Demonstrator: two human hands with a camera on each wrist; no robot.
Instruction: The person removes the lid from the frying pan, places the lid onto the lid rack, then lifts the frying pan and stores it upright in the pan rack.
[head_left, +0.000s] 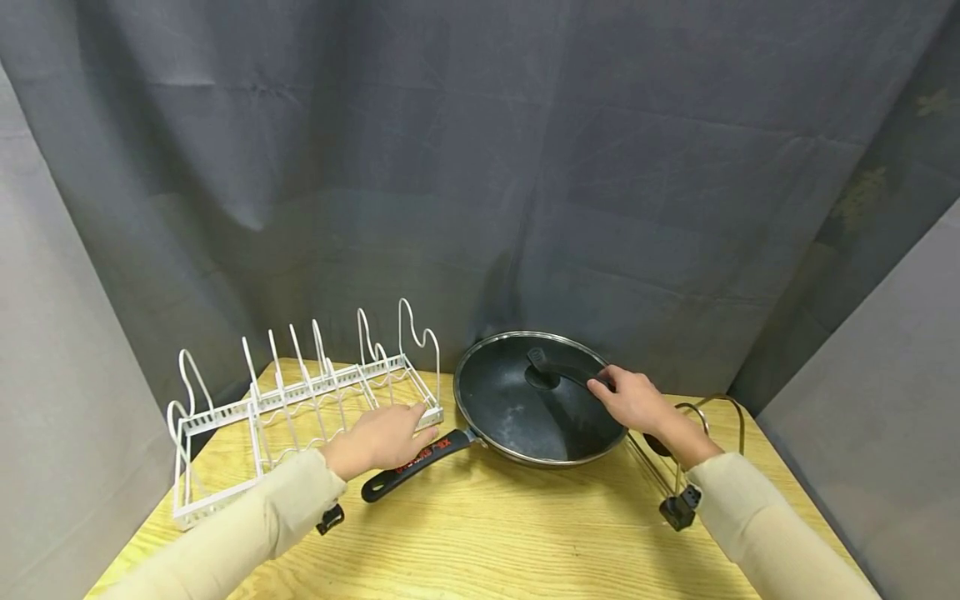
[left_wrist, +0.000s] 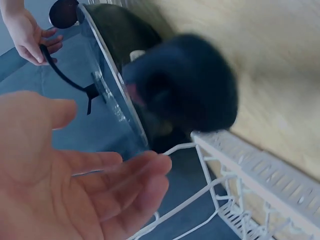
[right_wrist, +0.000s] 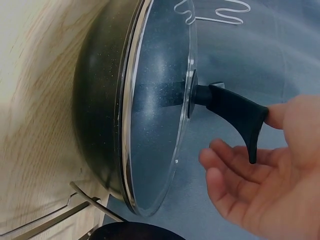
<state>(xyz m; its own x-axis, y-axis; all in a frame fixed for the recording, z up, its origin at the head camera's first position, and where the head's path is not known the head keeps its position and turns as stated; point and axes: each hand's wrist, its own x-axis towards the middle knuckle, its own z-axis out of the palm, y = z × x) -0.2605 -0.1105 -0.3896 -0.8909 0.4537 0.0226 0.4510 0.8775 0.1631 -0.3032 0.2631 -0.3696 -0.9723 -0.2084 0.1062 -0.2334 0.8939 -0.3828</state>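
A dark wok (head_left: pixel 551 454) stands on the table with a glass lid (head_left: pixel 510 408) on it. The lid's black handle (right_wrist: pixel 235 110) arches up and out to one side. At its free end is my right hand (head_left: pixel 637 408), thumb against the handle's edge and the other fingers loosely bent below, gaps showing around it. My left hand (head_left: pixel 382 437) is spread beside the wok's long black handle (head_left: pixel 420 462), which carries red lettering. In the left wrist view its fingers are extended with nothing between them; in the head view they partly overlap the wok handle's near side.
A white wire rack (head_left: pixel 300 400) with upright dividers stands at the left, close to my left forearm. Metal wire loops (head_left: pixel 720 408) and a dark round knob (head_left: pixel 656 444) lie right of the wok, partly behind my right wrist. A grey curtain (head_left: pixel 480 167) hangs behind the wooden table (head_left: pixel 510 533).
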